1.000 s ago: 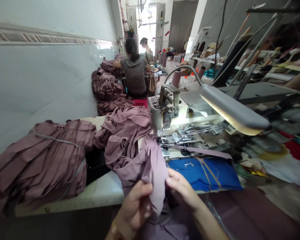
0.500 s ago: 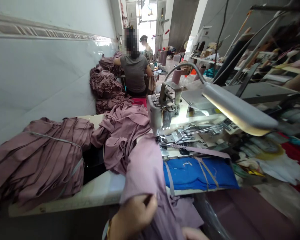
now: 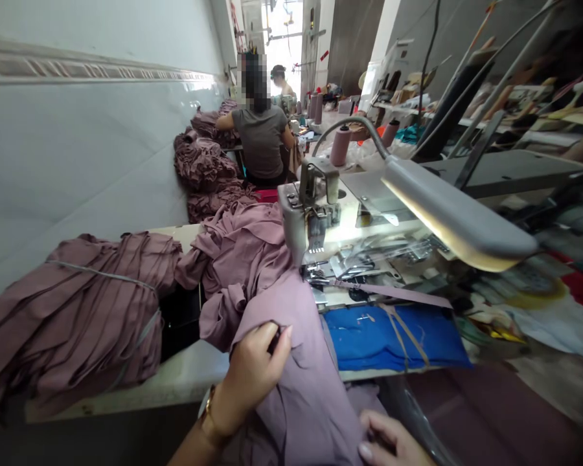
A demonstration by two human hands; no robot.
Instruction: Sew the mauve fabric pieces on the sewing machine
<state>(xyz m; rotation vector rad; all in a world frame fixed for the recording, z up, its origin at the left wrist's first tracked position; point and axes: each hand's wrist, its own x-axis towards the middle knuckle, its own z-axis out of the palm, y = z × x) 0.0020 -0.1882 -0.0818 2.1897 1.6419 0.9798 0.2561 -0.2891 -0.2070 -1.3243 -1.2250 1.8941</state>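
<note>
- Sewing wkshop, prob. garments
- Industrial sewing mach. (image 3: 294,217) w/ lit lamp (image 3: 447,207)
- Thread cones (image 3: 340,146) behind mach.
- Tied bundle of mauve fabric (image 3: 78,317) on worktbl. (image 3: 194,375)
- Co-worker (image 3: 262,137) seated at another workstn., fabric heaps (image 3: 201,162) of sim. colour alongside

Got one close-up sewing machine (image 3: 291,223), one lamp (image 3: 454,208), one tied mauve bundle (image 3: 85,310) at the tabletop's (image 3: 197,370) left end, one blue bundle (image 3: 359,340) by its front edge, one left hand (image 3: 257,362), one right hand (image 3: 392,441), two co-workers (image 3: 262,139).
</note>
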